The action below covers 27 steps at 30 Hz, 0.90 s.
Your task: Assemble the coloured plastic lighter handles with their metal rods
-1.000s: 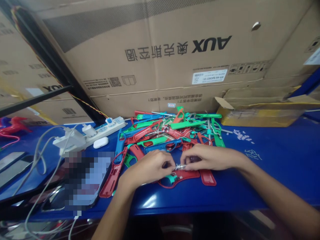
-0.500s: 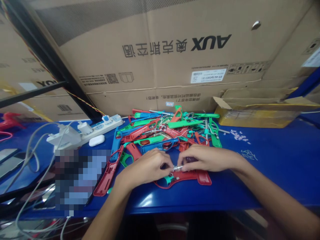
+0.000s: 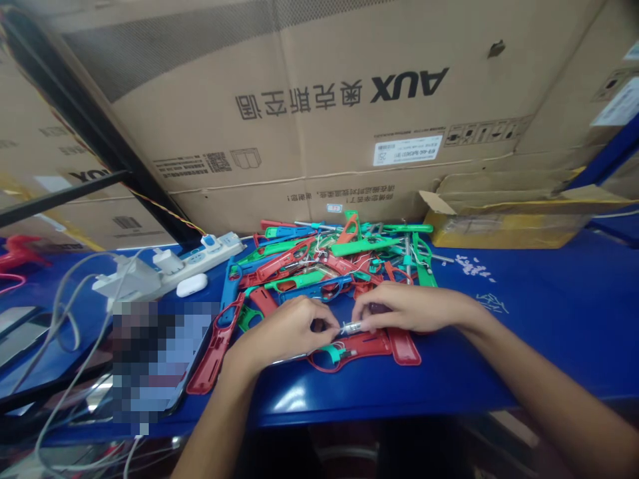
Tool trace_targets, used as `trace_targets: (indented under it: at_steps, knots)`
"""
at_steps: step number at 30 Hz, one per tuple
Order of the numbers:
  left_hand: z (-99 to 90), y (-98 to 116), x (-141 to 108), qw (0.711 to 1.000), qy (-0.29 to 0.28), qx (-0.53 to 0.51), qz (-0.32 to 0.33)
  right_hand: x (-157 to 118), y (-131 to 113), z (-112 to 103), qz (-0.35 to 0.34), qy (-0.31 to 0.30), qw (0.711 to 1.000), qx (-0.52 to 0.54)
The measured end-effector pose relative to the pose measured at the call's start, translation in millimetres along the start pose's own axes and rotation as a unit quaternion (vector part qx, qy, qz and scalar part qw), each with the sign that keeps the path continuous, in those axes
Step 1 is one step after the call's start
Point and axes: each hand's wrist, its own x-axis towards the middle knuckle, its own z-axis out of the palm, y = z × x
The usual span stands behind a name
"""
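Over the blue table, a small clear cylindrical piece with a metallic end (image 3: 352, 327) is pinched in the fingertips of my right hand (image 3: 402, 309). A dark rounded handle (image 3: 379, 308) also shows inside that hand; its other end is hidden. My left hand (image 3: 299, 327) has thumb and forefinger pressed together at the left tip of the clear piece, on something too fine to make out. Just below both hands lies an open red lighter casing half (image 3: 367, 344), with a teal part (image 3: 331, 353) and thin wires in it. Another red casing piece (image 3: 405, 348) lies beside it.
A pile of red, green and blue lighter casings (image 3: 319, 256) lies beyond my hands. Small pale pieces (image 3: 472, 266) and thin pins (image 3: 492, 304) are at right, near an open carton (image 3: 509, 229). A power strip (image 3: 200, 259), earbud case (image 3: 192, 285) and tablet (image 3: 192, 346) are at left.
The clear piece has risen slightly off the red casing, and my right hand has shifted a little left. More of the casing and its teal part shows. The camera view has shifted slightly.
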Motion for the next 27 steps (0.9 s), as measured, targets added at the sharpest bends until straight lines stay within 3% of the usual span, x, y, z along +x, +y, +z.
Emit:
trace_targets:
  at_steps: [10,20,27]
  knots:
    - [4.6,-1.7,4.5,0.997,0.010,0.044,0.064,0.1,3.4,-0.9,-0.002,-0.016,0.999,0.035]
    - [5.1,2.6,4.9,0.994,0.025,0.073,0.075,-0.8,-6.8,4.2,0.016,-0.001,1.000,-0.024]
    - [-2.0,8.0,-10.7,0.998,0.047,-0.035,0.034,-12.8,-12.3,3.4,0.029,0.022,0.999,0.004]
